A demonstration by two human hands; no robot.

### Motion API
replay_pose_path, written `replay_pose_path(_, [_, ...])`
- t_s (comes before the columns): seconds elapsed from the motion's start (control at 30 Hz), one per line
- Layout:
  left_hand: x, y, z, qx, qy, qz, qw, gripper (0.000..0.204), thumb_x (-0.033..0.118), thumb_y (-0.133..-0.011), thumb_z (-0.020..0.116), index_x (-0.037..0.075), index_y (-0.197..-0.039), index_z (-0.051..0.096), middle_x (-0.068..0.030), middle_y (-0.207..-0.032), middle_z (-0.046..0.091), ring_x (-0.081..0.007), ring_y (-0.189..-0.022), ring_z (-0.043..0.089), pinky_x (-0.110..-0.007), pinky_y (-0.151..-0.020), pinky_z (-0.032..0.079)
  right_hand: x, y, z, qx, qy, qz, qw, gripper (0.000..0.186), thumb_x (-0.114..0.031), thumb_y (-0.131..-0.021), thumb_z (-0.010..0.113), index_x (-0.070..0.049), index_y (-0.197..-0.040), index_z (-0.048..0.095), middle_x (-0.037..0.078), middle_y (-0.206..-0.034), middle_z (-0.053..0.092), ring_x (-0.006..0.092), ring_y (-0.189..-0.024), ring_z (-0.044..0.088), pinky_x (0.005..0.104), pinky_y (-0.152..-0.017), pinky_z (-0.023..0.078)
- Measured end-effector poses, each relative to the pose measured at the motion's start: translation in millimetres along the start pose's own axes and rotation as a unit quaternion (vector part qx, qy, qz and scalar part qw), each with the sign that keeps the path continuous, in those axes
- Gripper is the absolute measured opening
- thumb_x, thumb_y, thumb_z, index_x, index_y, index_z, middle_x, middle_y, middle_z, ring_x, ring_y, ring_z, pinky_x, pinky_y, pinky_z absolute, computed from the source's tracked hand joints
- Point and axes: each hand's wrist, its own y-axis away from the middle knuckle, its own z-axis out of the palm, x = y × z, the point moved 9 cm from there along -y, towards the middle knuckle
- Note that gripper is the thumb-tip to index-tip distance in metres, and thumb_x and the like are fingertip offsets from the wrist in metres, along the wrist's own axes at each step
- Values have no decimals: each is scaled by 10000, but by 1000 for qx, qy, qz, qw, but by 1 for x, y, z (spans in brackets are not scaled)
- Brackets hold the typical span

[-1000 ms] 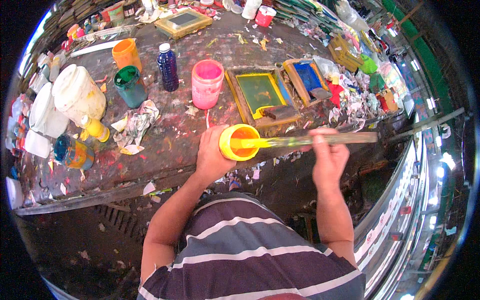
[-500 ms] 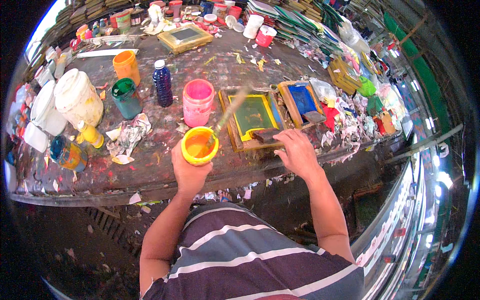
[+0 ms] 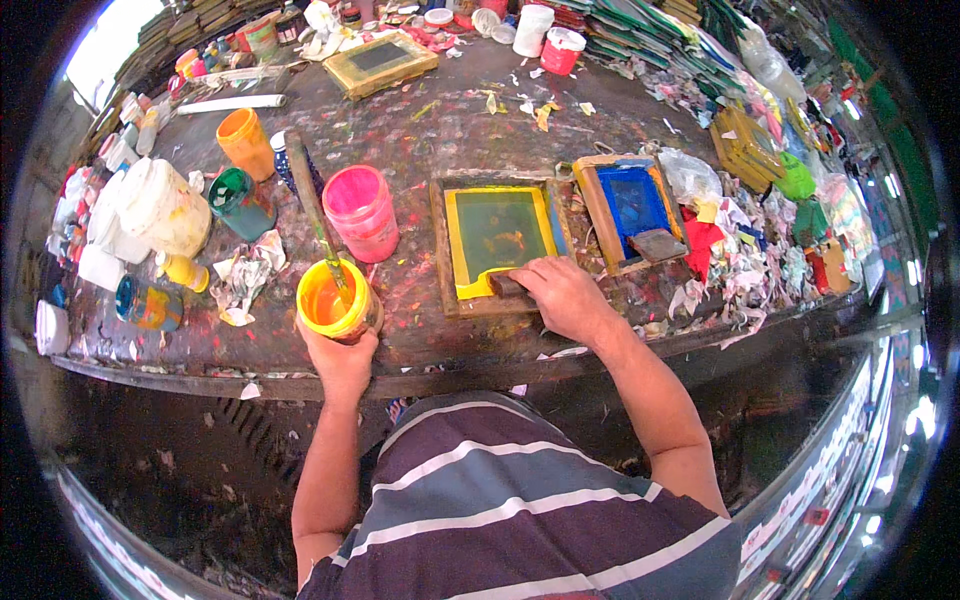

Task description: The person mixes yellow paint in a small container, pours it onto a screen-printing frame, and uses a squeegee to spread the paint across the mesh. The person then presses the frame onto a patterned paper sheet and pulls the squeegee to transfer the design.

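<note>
My left hand is closed round a yellow pot of orange-yellow paint, with a stained wooden stick leaning in it. My right hand has its fingers closed on a small dark squeegee at the lower edge of a wooden-framed screen, which has yellow ink round a greenish mesh. A pink pot stands behind the yellow one. A smaller blue-inked screen, with a block on it, lies to the right.
The stained table holds an orange pot, a green pot, white tubs, a yellow bottle, another frame, and a pile of scraps and bags. Stacked boards stand at the back.
The pot in my left hand has moved left. My right hand has left the stick, now leaning in the pot, and gone to the squeegee on the yellow screen.
</note>
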Motion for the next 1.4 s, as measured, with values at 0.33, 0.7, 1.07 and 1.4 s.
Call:
replay_pose_path(0.33, [15, 20, 18, 104, -128, 12, 986, 1192, 55, -744, 1085, -10, -1705, 384, -188, -1669, 489, -319, -1581, 514, -484, -1361, 399, 55, -32, -44, 22, -129, 21, 991, 416, 10, -1020, 731, -64, -1429, 715, 239, -1261, 775, 468, -1237, 737, 567, -1094, 581])
replay_pose_path(0.7, [80, 82, 68, -77, -178, 225, 955, 459, 2, -827, 961, 73, -1235, 762, -149, -1117, 825, -416, -1012, 788, -507, -937, 644, 74, -47, 5, -36, -100, 170, 980, 390, -47, -1043, 709, -14, -1432, 711, 287, -1348, 779, 499, -1280, 731, 580, -1110, 581])
replay_pose_path(1.07, [48, 54, 130, -171, -294, 104, 934, 628, 303, -926, 955, 51, -1454, 727, -222, -1150, 807, -445, -1074, 793, -539, -949, 641, 54, -83, 38, -94, -148, 160, 971, 367, -89, -1041, 740, -10, -1399, 740, 302, -1302, 794, 517, -1252, 747, 618, -1070, 592])
replay_pose_path(1.4, [53, 58, 131, -164, -313, 97, 930, 590, 293, -946, 935, 76, -1465, 754, -211, -1102, 806, -441, -1015, 794, -529, -902, 644, 37, -98, 61, -203, -191, 56, 959, 343, -142, -1071, 732, -60, -1403, 753, 274, -1289, 805, 508, -1247, 750, 624, -1056, 587])
